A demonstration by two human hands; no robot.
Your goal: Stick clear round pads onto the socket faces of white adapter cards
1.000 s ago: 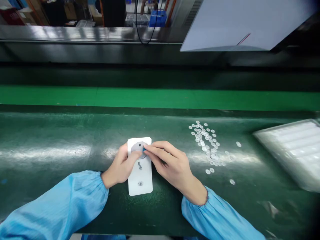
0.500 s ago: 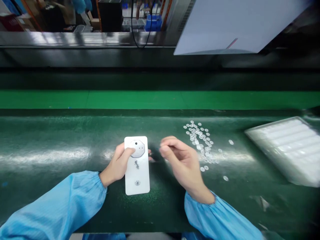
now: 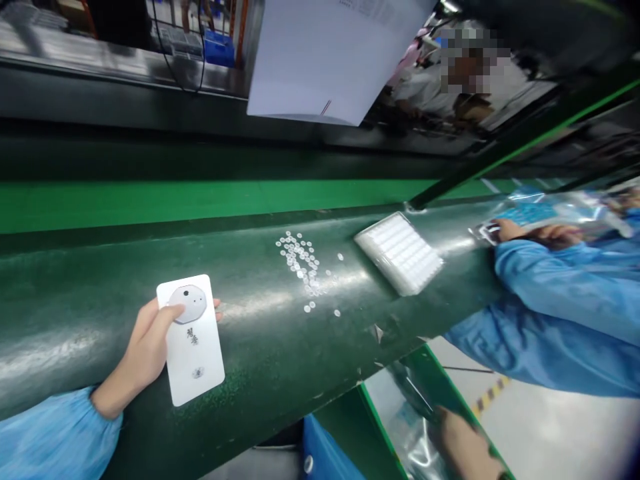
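In the head view my left hand (image 3: pixel 143 350) grips a white rounded card (image 3: pixel 193 363), thumb across its front and fingertips showing past the far edge. A grey octagonal piece (image 3: pixel 189 304) with small dark holes sits near the card's top, under my thumb; dark characters and a round emblem are printed below it. My right hand (image 3: pixel 463 437), smeared by motion, is low in an open green drawer (image 3: pixel 377 413). By its fingers is a long dark object (image 3: pixel 415 393); whether it is held is unclear. Clear plastic bags (image 3: pixel 420 447) lie in the drawer.
Small clear discs (image 3: pixel 300 263) lie scattered on the dark green bench (image 3: pixel 260 360). Beyond them stands a plastic-wrapped white tray (image 3: pixel 400 253). At right, a co-worker's blue sleeves (image 3: pixel 555 280) and hands are near clear bags. A white sheet (image 3: pixel 330 67) hangs above.
My right hand has left the space beside the card and gone down to the drawer at right. The view has swung right. My left hand still holds the card.
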